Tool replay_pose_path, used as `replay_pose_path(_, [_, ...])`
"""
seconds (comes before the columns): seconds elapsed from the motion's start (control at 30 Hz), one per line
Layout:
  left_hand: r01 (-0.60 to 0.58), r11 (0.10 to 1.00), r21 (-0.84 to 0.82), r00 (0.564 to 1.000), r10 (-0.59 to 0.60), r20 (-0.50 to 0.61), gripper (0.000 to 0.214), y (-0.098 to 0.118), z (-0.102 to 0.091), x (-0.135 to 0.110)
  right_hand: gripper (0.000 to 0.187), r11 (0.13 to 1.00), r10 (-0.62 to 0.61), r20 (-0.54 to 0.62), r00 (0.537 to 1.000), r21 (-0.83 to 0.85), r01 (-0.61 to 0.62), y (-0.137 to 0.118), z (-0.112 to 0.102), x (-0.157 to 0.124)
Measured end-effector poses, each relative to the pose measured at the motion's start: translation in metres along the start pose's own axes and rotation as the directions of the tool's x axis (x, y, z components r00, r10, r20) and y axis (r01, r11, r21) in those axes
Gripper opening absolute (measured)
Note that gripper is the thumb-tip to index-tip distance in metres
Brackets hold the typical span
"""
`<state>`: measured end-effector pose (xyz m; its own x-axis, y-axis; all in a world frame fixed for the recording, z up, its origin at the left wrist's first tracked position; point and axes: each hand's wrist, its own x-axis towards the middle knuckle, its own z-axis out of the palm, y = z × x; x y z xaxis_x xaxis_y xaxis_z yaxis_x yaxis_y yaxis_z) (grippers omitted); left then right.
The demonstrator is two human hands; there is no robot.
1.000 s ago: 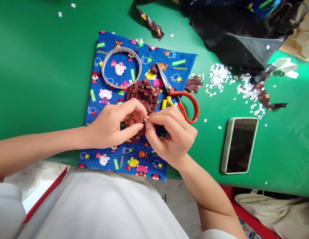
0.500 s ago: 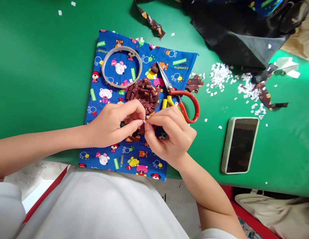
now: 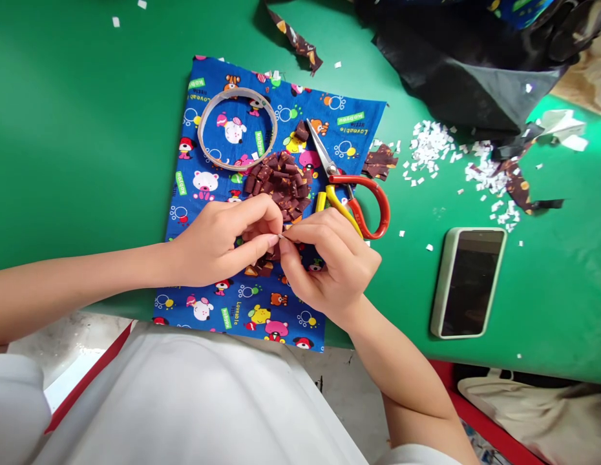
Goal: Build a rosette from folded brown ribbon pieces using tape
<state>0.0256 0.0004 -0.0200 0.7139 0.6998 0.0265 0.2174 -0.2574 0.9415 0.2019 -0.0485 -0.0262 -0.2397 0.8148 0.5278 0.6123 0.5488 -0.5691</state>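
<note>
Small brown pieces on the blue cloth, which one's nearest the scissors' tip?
The lone brown piece beside the tip of the scissors; it sits apart, while the others cluster farther down the blue cloth.

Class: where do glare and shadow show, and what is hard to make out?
Head view: glare brightens the green table at its right edge. Head view: a shadow lies beside the brown strip at the top. Head view: the pale piece between the left hand and right hand is too small to identify.

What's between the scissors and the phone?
In the head view, a couple of tiny white bits lie on the green table between the scissors and the phone.
</note>
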Motion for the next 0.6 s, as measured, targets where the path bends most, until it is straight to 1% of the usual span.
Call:
replay_pose_path(0.17, [-0.012,1.000,0.007,1.000,0.012,0.000,0.004,0.0010,0.0000,0.0005,0.017,1.000,-0.014,-0.002,1.000,-0.001,0.014,0.0000,-0.0004,0.0002])
replay_pose_path(0.33, [-0.037,0.998,0.049,0.999,0.037,-0.002,0.004,0.0016,0.0000,0.0008,0.016,1.000,-0.019,0.001,1.000,-0.011,0.019,0.0003,0.0005,0.0001])
replay_pose_path(0.47, [-0.072,0.994,0.084,0.997,0.073,-0.006,0.004,0.0019,-0.0002,0.0006,0.016,1.000,-0.024,-0.002,1.000,-0.021,0.024,0.0006,0.0004,-0.0003])
replay_pose_path(0.6, [-0.122,0.981,0.152,0.992,0.124,-0.004,0.006,0.0007,-0.0004,0.0003,0.016,0.999,-0.029,0.004,1.000,-0.028,0.029,0.0010,0.0001,-0.0013])
